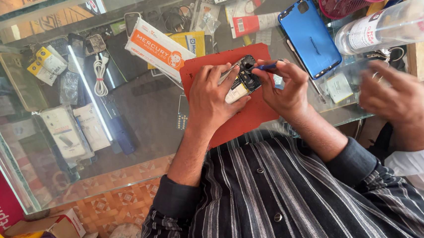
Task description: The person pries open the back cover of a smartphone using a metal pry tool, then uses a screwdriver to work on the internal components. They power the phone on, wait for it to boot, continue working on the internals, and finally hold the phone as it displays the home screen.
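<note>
Steadying the small opened phone with its black camera module and bare circuit board (243, 81) matters most here, I judge, so the tool tip does not skid across the parts. It lies on the red rectangular rubber work mat (232, 117), on the glass counter top (137, 114). My left hand (211, 98) curls over its left side, fingers closed on its edge. My right hand (283, 90), just right of it, pinches 1 slim blue-handled screwdriver (267, 66), tip at the far end. Farther right lies a blue plastic phone back cover (309, 36); another person's hand (399, 102) hovers blurred.
</note>
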`<state>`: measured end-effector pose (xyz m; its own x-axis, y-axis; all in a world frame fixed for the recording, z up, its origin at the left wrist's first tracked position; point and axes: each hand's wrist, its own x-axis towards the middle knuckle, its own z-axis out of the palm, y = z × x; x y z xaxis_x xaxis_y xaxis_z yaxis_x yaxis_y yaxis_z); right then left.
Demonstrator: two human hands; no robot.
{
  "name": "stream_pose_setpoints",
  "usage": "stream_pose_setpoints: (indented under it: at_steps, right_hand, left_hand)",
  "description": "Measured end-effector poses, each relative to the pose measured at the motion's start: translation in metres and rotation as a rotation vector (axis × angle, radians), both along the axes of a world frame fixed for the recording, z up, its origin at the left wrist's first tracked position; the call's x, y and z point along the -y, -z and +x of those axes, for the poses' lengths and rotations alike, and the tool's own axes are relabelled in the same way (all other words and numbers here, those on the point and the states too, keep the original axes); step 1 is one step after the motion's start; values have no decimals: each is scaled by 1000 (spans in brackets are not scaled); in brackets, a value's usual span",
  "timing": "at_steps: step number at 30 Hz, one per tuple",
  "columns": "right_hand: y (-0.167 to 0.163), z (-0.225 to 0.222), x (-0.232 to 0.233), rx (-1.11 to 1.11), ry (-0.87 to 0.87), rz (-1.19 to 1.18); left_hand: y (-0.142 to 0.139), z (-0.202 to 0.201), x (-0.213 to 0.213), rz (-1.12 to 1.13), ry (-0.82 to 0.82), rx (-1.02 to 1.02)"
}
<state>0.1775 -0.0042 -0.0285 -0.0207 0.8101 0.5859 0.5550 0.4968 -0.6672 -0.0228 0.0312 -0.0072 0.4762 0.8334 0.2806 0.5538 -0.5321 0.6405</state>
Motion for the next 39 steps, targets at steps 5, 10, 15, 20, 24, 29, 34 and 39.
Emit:
stream_pose_setpoints:
  at_steps: [5, 10, 15, 20, 24, 29, 34, 39]
  right_hand:
    - [0, 0, 0, -47, -108, -66]
    - [0, -1, -2, -47, -100, -99]
    - [-17, 3, 0, -204, -109, -139]
    - [-40, 16, 11, -187, -31, -139]
    - [-38, 14, 19, -202, -47, -195]
    - [-34, 19, 28, -234, -23, -261]
    - [-37, 34, 31, -272, 21, -283]
    - [-41, 39, 34, -252, 46, -273]
  left_hand:
    - [-2, 1, 0, -6, 1, -9]
    - [-4, 5, -2, -62, -13, -52]
    - [-9, 11, -4, -89, -151, -164]
    - [-13, 13, 5, -114, -512, -359]
    - [-13, 6, 14, -118, -467, -351]
    - [-20, -10, 17, -301, -282, -204]
    - [-31, -46, -14, -186, 315, -303]
    - [-39, -43, -38, -110, 502, -386]
